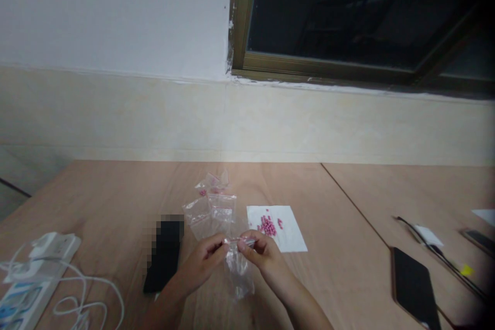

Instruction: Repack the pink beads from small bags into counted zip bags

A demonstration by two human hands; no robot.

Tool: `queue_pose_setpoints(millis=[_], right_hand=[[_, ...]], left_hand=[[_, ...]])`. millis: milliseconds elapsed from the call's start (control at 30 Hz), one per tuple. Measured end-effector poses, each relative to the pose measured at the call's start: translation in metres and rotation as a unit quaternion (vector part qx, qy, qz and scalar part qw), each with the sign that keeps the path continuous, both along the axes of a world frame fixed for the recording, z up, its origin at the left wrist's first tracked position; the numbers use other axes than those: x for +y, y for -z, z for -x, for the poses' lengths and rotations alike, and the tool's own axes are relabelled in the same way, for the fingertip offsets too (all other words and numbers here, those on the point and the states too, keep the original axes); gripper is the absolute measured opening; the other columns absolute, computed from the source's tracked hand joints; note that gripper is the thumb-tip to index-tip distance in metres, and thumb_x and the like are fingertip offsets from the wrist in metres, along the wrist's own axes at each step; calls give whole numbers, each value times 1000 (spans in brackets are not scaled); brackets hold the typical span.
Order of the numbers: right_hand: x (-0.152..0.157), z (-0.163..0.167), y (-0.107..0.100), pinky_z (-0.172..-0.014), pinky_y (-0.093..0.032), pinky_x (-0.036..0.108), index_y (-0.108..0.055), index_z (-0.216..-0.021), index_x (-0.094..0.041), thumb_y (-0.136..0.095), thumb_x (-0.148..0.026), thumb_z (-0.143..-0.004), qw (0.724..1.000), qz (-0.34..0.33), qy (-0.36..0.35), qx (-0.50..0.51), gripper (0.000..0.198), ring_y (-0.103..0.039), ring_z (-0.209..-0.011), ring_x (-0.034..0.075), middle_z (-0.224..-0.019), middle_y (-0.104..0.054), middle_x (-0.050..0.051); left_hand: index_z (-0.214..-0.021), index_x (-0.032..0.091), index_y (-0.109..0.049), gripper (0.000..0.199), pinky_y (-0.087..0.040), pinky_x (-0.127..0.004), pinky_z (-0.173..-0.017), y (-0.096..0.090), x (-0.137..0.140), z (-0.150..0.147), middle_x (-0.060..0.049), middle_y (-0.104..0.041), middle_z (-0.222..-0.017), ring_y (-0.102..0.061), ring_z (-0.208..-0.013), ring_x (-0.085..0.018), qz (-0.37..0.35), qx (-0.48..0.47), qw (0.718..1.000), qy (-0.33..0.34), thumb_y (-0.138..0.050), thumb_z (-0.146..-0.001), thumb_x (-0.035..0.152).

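Note:
Between my two hands hangs a clear zip-lock bag [240,273], pinched along its top edge. My left hand [207,255] is closed on the bag's left corner. On the other corner, my right hand [263,252] has thumb and fingers closed; a thin pale thing sticks up there, too small to name. Just beyond my right hand lies a white sheet of paper [292,237] with a heap of small pink beads [266,226] on it. More clear zip-lock bags [222,209] lie beyond my hands, and a farther bag [212,183] has a few pink pieces in it.
A black phone [166,258] lies left of my left arm. At far left is a white power strip [50,263] with looped white cable [87,281]. Another dark phone [415,283] and a black cable [436,250] lie right. The wall [154,118] borders the table's back.

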State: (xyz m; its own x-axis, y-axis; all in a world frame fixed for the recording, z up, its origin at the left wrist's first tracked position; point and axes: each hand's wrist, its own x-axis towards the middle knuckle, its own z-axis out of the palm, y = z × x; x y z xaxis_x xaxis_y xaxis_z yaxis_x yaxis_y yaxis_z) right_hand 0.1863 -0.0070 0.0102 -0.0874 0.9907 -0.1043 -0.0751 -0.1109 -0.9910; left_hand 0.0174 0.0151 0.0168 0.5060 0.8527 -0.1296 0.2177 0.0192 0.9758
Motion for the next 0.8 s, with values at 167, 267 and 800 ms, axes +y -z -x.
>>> queue_pose_setpoints(millis=[167,267,800], right_hand=[[-3,8,6,-61,-35,25,-59,-61,-17,-68,-39,-65,999,-13,20,-33,24,-47,-61,13,-59,-54,0],[-2,11,11,-57,-33,25,-59,-58,-16,-69,-41,-62,999,9,33,-31,27,-44,-56,12,-55,-52,-1],[25,9,35,-50,-33,24,-53,-45,-18,-74,-35,-50,996,66,20,51,28,-43,-48,11,-48,-52,-3]], left_hand=[[-62,17,-42,33,-30,-23,-56,9,-5,-8,4,-34,-62,-36,-61,-12,9,-2,1000,12,-44,-81,44],[-60,17,-41,34,-28,-22,-55,12,-6,-10,4,-33,-61,-34,-60,-11,-3,6,1000,-9,-45,-81,44],[-59,17,-44,29,-28,-22,-53,20,8,11,5,-37,-58,-37,-57,-11,0,32,998,-53,-47,-78,40]])
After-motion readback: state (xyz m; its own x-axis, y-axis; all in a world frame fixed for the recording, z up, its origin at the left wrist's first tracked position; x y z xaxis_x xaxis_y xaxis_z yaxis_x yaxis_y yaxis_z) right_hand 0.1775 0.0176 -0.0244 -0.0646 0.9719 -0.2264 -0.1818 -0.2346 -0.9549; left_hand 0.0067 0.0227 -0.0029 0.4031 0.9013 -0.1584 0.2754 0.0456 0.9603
